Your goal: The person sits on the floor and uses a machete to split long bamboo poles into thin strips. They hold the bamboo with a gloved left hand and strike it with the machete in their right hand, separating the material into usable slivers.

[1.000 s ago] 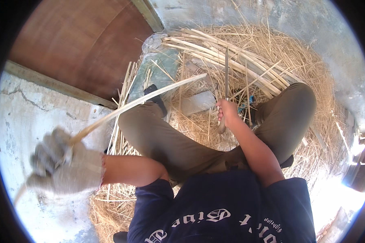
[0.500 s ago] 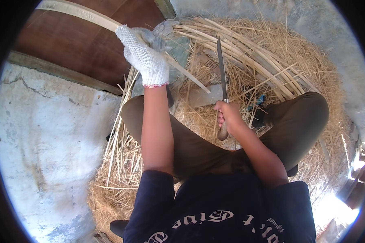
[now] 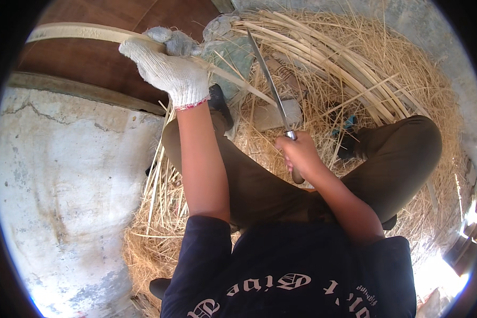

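My left hand [image 3: 167, 69], in a white knit glove with a grey palm side, is closed round a long pale bamboo strip [image 3: 82, 32]. One end of the strip runs off to the far left. Its other end slants down to the right, its tip close to the blade of a long knife [image 3: 270, 87]. My bare right hand [image 3: 301, 153] grips the knife's wooden handle, with the blade pointing up and away, tilted left. From this view I cannot tell whether blade and strip touch.
A bundle of split strips [image 3: 328, 63] lies at the far right on heaped shavings [image 3: 408, 90]. A flat stone block [image 3: 281, 114] sits between my legs, near a greenish stone [image 3: 230, 61]. A cracked pale wall [image 3: 63, 175] rises at left, below a brown panel [image 3: 100, 63].
My left hand has shifted left with the strip and turned. The knife has tilted to the left, bringing its blade nearer the strip's end.
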`<state>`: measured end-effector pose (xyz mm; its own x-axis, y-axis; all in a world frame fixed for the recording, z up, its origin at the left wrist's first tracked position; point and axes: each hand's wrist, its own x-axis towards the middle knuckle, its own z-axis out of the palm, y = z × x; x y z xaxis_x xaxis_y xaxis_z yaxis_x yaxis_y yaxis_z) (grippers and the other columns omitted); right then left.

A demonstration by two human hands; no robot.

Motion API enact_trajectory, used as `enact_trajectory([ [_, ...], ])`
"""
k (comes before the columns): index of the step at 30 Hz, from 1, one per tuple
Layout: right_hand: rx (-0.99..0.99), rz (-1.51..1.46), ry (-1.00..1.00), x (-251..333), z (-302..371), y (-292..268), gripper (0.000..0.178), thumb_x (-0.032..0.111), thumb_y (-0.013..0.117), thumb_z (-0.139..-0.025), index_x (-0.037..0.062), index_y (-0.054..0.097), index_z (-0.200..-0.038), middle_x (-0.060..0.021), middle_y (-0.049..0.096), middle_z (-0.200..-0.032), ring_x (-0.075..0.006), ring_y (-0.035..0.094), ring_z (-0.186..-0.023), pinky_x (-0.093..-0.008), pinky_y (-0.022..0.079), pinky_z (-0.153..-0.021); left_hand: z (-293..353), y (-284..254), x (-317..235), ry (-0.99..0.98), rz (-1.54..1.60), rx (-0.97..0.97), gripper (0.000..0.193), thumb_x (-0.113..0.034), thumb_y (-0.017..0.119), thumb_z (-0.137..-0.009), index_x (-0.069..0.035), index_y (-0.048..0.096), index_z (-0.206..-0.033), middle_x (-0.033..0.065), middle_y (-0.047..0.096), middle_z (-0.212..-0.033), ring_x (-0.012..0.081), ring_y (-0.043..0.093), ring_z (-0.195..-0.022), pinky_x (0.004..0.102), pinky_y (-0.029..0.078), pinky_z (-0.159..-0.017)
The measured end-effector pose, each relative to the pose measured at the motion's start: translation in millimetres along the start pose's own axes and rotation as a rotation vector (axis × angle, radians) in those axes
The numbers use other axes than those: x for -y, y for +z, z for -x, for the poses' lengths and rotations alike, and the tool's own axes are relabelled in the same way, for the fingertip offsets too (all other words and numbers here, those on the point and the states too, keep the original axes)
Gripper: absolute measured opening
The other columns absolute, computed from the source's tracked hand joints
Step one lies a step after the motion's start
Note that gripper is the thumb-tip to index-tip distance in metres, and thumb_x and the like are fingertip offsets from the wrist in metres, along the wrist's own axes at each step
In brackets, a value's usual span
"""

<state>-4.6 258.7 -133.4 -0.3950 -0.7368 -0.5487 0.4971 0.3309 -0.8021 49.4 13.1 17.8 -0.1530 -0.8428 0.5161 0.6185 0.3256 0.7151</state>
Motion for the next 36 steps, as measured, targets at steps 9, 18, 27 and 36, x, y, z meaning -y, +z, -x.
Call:
enact_trajectory([
  [9, -0.049, 0.012, -0.084, 5.3, 5.0, -3.0, 0.028, 0.013, 0.067, -0.085, 0.0058, 0.052, -0.063, -0.0030, 0.049, -0.051, -0.0138, 0.045, -0.038, -0.0314, 0.037, -0.037, 11.3, 18.7, 10.0, 0.016, -0.019, -0.118, 0.069, -0.074, 0.045, -0.098, -0.007, 0.059, -0.089, 0.0051, 0.052, -0.072, 0.0188, 0.049, -0.062, 0.0341, 0.042, -0.054],
  [18, 0.013, 0.060, -0.175, -2.2, 21.8, 9.8, 0.034, 0.017, 0.065, -0.088, 0.0059, 0.051, -0.059, -0.0021, 0.050, -0.049, -0.0136, 0.048, -0.038, -0.0343, 0.038, -0.038, 14.9, 26.1, -9.7, 0.082, -0.090, -0.246, 0.069, -0.072, 0.041, -0.101, -0.008, 0.052, -0.077, 0.0029, 0.039, -0.056, 0.0177, 0.037, -0.050, 0.0326, 0.035, -0.049],
  [27, 0.177, 0.188, -0.080, -9.7, 17.2, 16.0, 0.034, 0.019, 0.065, -0.087, 0.0058, 0.052, -0.059, -0.0025, 0.049, -0.049, -0.0122, 0.046, -0.039, -0.0338, 0.035, -0.040, 12.8, 29.0, 22.5, -0.067, -0.071, -0.399, 0.045, -0.054, 0.051, -0.103, -0.010, 0.059, -0.099, 0.0008, 0.053, -0.082, 0.0136, 0.046, -0.068, 0.0302, 0.040, -0.061],
  [36, 0.120, 0.117, -0.211, -19.2, -4.5, 14.0, 0.034, 0.021, 0.065, -0.085, 0.0023, 0.054, -0.058, -0.0039, 0.050, -0.051, -0.0132, 0.048, -0.046, -0.0357, 0.037, -0.046, 16.4, 40.9, 1.7, -0.130, -0.199, -0.496, 0.061, -0.062, 0.037, -0.103, -0.004, 0.055, -0.094, 0.0057, 0.048, -0.076, 0.0187, 0.044, -0.064, 0.0340, 0.041, -0.062],
])
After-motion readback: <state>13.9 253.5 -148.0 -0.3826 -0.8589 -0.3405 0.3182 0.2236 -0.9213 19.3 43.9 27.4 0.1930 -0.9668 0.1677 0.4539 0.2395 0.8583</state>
